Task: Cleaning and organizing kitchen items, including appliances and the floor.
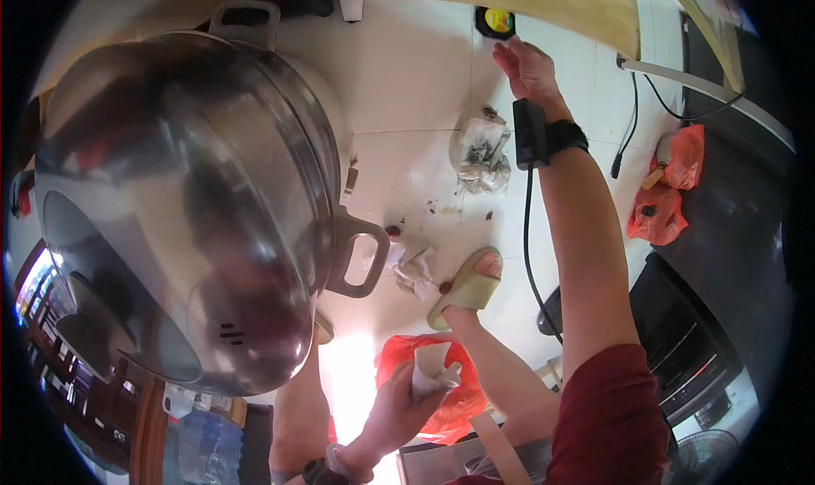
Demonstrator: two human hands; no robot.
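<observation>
My left hand (398,408) holds a crumpled white paper tissue (433,370) low in the view, over a red plastic bag (455,415). At the top, my right hand (528,71) reaches out with bent fingers beside a small black container with a yellow label (498,21); whether the fingertips touch it cannot be told. Soiled white tissue or plastic (482,157) lies on the tiled floor below that hand. Another crumpled white tissue (417,271) lies near my foot in a green slipper (468,287).
A large lidded metal pot (191,198) fills the left side, its handle (366,259) jutting out. Dark crumbs dot the floor. At right are a black cable (624,141), red plastic bags (659,214) and a black appliance (684,338). A wooden board (541,4) crosses the top.
</observation>
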